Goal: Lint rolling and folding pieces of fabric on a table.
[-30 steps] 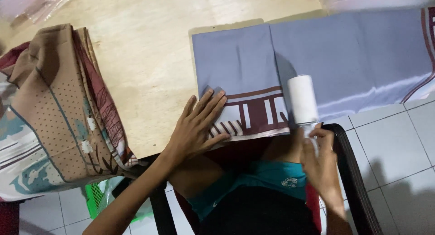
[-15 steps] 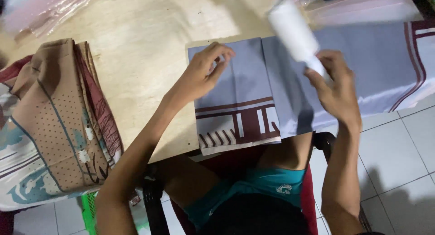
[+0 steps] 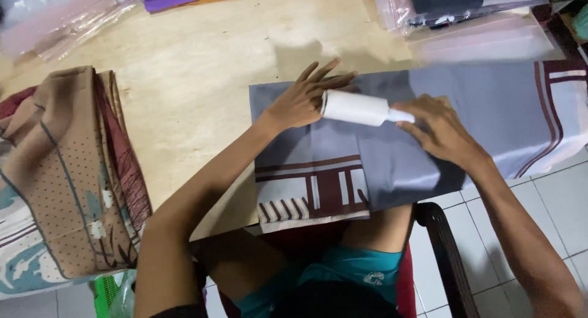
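Half a second ago the right hand (image 3: 442, 129) held the white lint roller (image 3: 355, 108) lifted and tilted above the grey cloth (image 3: 429, 128); now the roller lies flat across the cloth, the hand clamped on its handle. The left hand (image 3: 304, 98), fingers spread apart, has shifted up to press the cloth's upper left part on the desk (image 3: 202, 79), just beside the roller. The stack of brown patterned fabric (image 3: 61, 177) stays at the desk's left.
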